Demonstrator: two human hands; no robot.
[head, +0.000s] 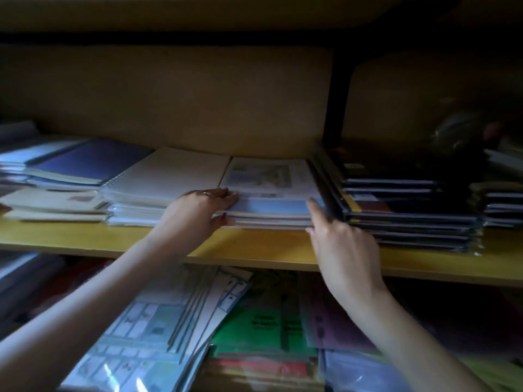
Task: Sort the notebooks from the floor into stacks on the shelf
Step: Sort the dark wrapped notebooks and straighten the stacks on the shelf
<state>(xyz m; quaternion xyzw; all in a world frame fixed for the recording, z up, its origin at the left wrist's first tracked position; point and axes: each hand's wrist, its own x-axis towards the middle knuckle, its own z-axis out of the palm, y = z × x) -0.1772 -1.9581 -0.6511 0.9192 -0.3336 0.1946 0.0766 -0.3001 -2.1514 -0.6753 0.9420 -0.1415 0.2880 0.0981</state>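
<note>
Dim, blurred view — the right of the shelf [254, 250] sank into near-black shadow, edges bowed, and glare streaked the plastic sleeves [135, 373] below

No writing is legible. The green cover [254, 323] below the shelf [254, 251] carries dark print, perhaps two short lines, too blurred to read.
</note>
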